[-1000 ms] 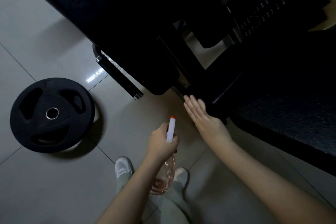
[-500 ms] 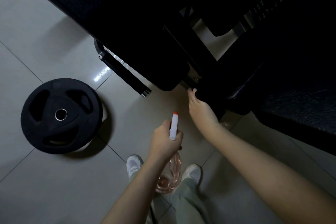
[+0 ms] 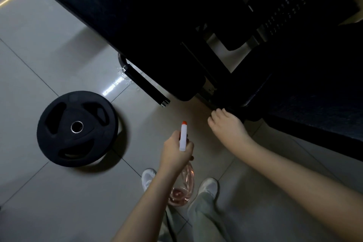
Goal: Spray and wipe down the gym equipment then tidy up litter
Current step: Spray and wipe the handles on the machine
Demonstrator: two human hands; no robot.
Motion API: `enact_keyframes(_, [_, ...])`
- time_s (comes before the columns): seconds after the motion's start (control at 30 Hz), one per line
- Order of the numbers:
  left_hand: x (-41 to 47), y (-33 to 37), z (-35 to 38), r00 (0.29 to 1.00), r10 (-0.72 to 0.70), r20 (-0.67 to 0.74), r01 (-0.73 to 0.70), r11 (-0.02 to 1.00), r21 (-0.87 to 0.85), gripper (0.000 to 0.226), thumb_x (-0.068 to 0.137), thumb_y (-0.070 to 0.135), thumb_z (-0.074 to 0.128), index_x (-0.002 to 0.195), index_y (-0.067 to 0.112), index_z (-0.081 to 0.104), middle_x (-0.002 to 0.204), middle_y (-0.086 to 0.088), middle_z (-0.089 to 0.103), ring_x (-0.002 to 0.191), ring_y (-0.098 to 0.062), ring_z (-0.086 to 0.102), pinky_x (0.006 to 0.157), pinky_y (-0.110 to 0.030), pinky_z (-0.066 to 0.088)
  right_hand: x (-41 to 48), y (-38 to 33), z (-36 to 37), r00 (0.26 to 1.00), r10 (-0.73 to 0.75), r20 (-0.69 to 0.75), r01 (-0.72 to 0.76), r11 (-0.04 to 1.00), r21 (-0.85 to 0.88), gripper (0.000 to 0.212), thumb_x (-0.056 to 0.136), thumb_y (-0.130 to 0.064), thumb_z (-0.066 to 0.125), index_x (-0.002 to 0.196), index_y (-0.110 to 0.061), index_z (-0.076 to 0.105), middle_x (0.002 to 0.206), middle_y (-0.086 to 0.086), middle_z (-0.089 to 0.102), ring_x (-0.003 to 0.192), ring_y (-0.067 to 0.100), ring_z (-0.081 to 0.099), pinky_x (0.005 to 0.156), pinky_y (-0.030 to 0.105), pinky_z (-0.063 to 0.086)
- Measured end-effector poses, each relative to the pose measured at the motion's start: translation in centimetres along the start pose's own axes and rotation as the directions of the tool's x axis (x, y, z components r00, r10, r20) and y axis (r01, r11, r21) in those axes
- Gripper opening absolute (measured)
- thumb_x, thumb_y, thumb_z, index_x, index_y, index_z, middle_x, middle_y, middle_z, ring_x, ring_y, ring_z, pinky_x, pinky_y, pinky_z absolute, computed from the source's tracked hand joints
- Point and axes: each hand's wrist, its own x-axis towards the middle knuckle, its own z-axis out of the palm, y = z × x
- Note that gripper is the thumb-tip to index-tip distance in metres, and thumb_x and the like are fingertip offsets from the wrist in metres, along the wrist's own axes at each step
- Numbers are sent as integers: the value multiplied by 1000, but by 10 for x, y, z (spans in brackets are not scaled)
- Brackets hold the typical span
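My left hand [image 3: 176,150] grips a spray bottle [image 3: 183,137] with a white head, an orange nozzle tip and a clear pinkish body hanging below my fist. The nozzle points up the frame at the black padded gym bench [image 3: 121,15]. My right hand [image 3: 225,125] is at the dark lower edge of the bench frame [image 3: 222,92], its fingers curled under. The shadow hides whether those fingers hold anything. Water droplets lie on the floor beside the bench's black handle bar [image 3: 145,84].
A black weight plate [image 3: 77,126] lies flat on the grey tiled floor at the left. A second dark pad [image 3: 314,112] fills the right side, and a weight stack with holes [image 3: 294,6] stands at the top right. My white shoes [image 3: 209,184] are below the hands.
My right hand went from flat and open to reaching under the bench frame, and now its fingers are curled at the frame's edge. The left hand kept holding the bottle.
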Motion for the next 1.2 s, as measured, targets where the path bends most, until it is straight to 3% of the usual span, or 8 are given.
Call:
enact_keyframes(0.1, [-12,6,-9,1000,5,-13,-5,1000,1,9,88,9,55,96,12,51,84,-4,57,59,-14,63,65,-44,59,-17,3,-14,971,142,-192,-79,950,303,57,81,-15,69,133,-8,47,130,12,52,119,26,49,103,31,34])
enact_keyframes(0.2, [-33,15,-24,999,14,-36,-15,1000,-27,10,87,7,56,96,6,53,85,-8,57,61,-17,62,62,-40,59,-40,2,-22,963,259,-69,-145,721,678,52,96,-10,45,145,-19,33,145,2,41,128,21,40,106,31,27])
enact_keyframes(0.3, [-61,29,-44,998,25,-66,-29,997,-69,9,86,5,55,95,5,52,86,-10,56,61,-22,62,57,-31,57,-65,-4,-41,889,439,126,-214,157,964,45,99,-12,44,143,-20,39,144,2,43,130,21,42,107,32,33])
enact_keyframes(0.4, [-93,46,-66,997,41,-68,-47,994,-94,8,87,4,54,94,7,51,84,-9,53,61,-26,62,56,-30,52,-93,-13,-64,818,456,351,-133,-443,887,43,98,-14,49,140,-18,43,140,5,47,127,21,45,103,28,37])
enact_keyframes(0.53, [-130,67,-94,992,81,-93,-91,989,-117,12,88,2,54,97,9,52,90,-11,56,60,-25,62,52,-21,48,-124,-27,-98,776,368,512,30,-833,553,45,97,-19,53,140,-20,43,137,7,51,121,25,51,102,37,42])
enact_keyframes(0.73, [-176,98,-141,979,166,-117,-178,979,-101,18,88,3,53,105,8,51,100,-13,58,71,-35,67,53,-20,49,-148,-39,-176,865,267,425,167,-952,258,43,99,-22,45,142,-23,40,115,7,59,97,23,57,75,36,47])
enact_keyframes(1.1, [-223,163,-247,923,324,-207,-361,917,-172,9,91,11,56,84,17,53,74,-1,51,60,-23,63,54,-22,50,-138,-26,-321,902,350,255,288,-925,249,39,101,-27,40,135,-10,49,115,16,62,101,29,61,75,36,50])
enact_keyframes(1.2, [-229,181,-276,913,317,-258,-367,913,-177,7,92,21,59,91,15,54,80,-2,57,61,-23,68,54,-16,49,-131,-23,-350,916,346,204,285,-917,279,38,101,-27,38,133,-10,49,115,18,62,99,29,62,70,35,51])
